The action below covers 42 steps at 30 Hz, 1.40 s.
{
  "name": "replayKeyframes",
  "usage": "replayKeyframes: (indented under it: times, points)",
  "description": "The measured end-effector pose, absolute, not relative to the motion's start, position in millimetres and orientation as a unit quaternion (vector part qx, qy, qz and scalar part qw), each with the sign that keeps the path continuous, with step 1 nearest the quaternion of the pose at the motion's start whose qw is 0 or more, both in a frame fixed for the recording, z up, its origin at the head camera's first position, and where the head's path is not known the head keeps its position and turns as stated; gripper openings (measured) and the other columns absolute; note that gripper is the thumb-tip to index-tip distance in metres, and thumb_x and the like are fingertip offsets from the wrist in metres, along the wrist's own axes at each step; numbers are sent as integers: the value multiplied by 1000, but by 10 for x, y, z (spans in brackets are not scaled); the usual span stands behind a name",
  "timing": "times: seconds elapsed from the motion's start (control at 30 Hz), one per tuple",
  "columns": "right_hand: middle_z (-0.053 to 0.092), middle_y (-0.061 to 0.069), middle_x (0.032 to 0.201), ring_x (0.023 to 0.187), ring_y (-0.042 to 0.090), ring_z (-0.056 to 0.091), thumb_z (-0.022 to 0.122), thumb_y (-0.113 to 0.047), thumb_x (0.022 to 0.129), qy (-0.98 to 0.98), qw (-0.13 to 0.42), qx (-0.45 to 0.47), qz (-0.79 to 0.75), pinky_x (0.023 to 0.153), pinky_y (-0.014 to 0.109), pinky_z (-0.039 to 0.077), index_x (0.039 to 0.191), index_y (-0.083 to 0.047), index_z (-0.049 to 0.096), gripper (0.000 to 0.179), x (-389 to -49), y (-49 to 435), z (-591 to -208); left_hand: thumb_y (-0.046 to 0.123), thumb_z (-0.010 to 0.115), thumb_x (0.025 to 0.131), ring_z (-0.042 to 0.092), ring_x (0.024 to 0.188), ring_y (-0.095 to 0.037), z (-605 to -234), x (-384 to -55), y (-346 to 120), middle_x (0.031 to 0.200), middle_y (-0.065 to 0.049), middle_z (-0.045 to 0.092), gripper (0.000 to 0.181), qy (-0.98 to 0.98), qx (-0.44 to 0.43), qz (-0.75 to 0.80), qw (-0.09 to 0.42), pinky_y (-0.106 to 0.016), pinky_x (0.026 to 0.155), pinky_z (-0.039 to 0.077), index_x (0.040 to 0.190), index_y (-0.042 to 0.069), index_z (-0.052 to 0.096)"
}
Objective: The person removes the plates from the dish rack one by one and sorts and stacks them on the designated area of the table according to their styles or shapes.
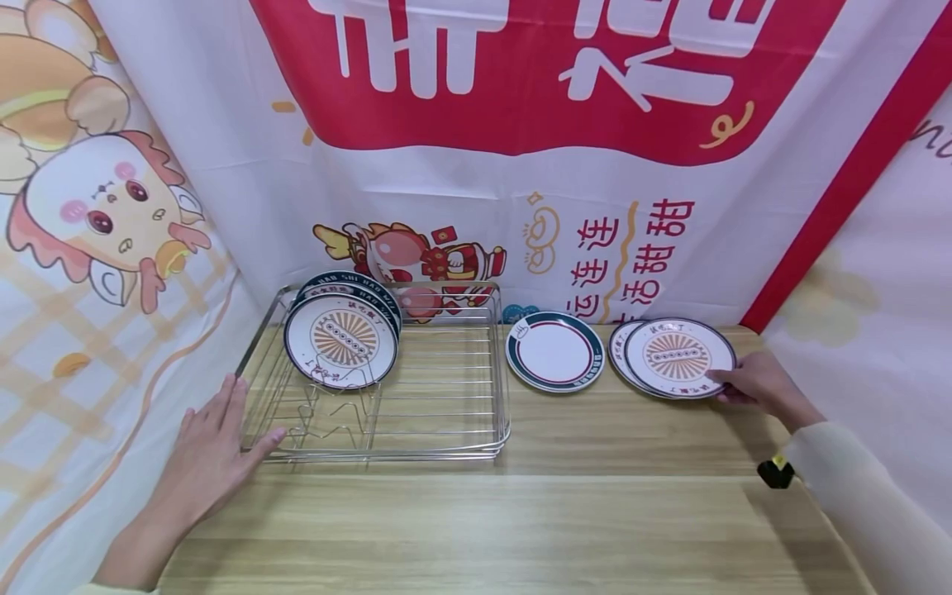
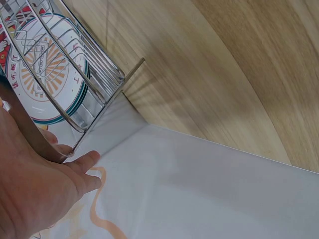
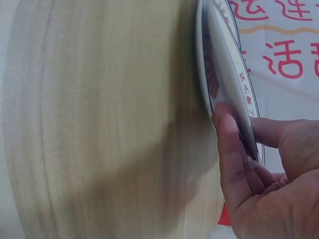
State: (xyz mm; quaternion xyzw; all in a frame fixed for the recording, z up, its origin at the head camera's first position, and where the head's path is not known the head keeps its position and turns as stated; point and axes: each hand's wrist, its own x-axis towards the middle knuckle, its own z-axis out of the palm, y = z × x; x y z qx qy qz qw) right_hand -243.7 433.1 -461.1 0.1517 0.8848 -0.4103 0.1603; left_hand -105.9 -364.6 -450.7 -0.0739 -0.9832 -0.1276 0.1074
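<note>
My right hand [image 1: 762, 387] pinches the right rim of a white plate [image 1: 680, 359] with an orange sunburst print, thumb on top and fingers beneath. In the right wrist view that plate [image 3: 234, 79] is tilted up off another plate [image 3: 200, 55] under it. At the left, my left hand [image 1: 204, 450] touches the front left corner of a wire dish rack [image 1: 439, 450], fingers fairly straight. Several plates lean upright in the rack's left part, a sunburst plate [image 1: 342, 343] foremost and a dark green rimmed plate [image 1: 349, 279] behind.
A white plate with a dark green rim [image 1: 556, 351] lies between the rack and the held plate. All stand on a wooden table [image 1: 476, 529]. Printed cloth [image 1: 476, 178] hangs behind and along both sides. A small black object [image 1: 775, 473] is by the right wrist.
</note>
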Motion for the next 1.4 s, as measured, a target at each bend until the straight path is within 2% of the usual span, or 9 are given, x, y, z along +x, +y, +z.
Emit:
replayKeyframes:
  times: [0.43, 0.7, 0.87, 0.97, 1.13, 1.33, 1.4]
  points:
    - [73, 3, 64, 58, 13, 70, 71, -28, 101, 914, 157, 124, -352, 53, 24, 52, 91, 4, 66, 34, -2454, 4204, -4793, 53, 59, 105, 27, 144, -68, -4509, -1031, -3632, 172, -32, 3, 99, -983, -69, -130, 105, -78, 122, 4, 167, -4, 7]
    - [73, 5, 68, 61, 14, 71, 66, -22, 103, 920, 160, 112, -340, 57, 28, 60, 101, 10, 62, 32, -2467, 4062, -4837, 54, 58, 105, 27, 143, -69, -4540, -1028, -3655, 172, -32, 3, 98, -983, -68, -132, 105, -77, 122, 3, 165, -8, 11]
    - [73, 5, 68, 61, 14, 71, 65, -21, 104, 928, 157, 110, -318, 58, 29, 60, 102, 10, 64, 32, -2463, 4008, -4837, 54, 58, 105, 28, 142, -69, -4551, -1029, -3668, 172, -33, 5, 99, -983, -67, -130, 108, -78, 122, 4, 165, -9, 12]
    - [74, 6, 70, 63, 15, 70, 64, -24, 104, 938, 159, 99, -292, 61, 30, 58, 99, 9, 66, 33, -2456, 4001, -4806, 54, 58, 105, 26, 143, -69, -4550, -1026, -3666, 172, -32, 4, 99, -983, -67, -131, 106, -77, 122, 3, 166, -8, 10]
    - [72, 10, 74, 68, 20, 65, 65, -30, 102, 961, 157, 62, -220, 62, 32, 49, 88, 3, 69, 36, -2440, 4019, -4707, 53, 58, 105, 25, 145, -67, -4541, -1028, -3652, 173, -30, 1, 99, -983, -68, -135, 100, -75, 124, 0, 167, -6, 6]
    - [61, 9, 67, 62, 22, 57, 64, -36, 101, 978, 142, 30, -150, 55, 33, 42, 77, -5, 62, 39, -2433, 3959, -4539, 54, 58, 105, 26, 145, -67, -4527, -1049, -3652, 173, -31, 3, 100, -983, -69, -133, 104, -77, 123, 2, 167, -6, 8]
    - [58, 9, 67, 62, 24, 55, 63, -36, 101, 984, 125, 25, -126, 54, 35, 42, 79, -4, 61, 39, -2438, 3888, -4460, 55, 58, 105, 26, 145, -67, -4520, -1060, -3655, 173, -30, 2, 100, -983, -70, -131, 105, -77, 123, 2, 167, -6, 8]
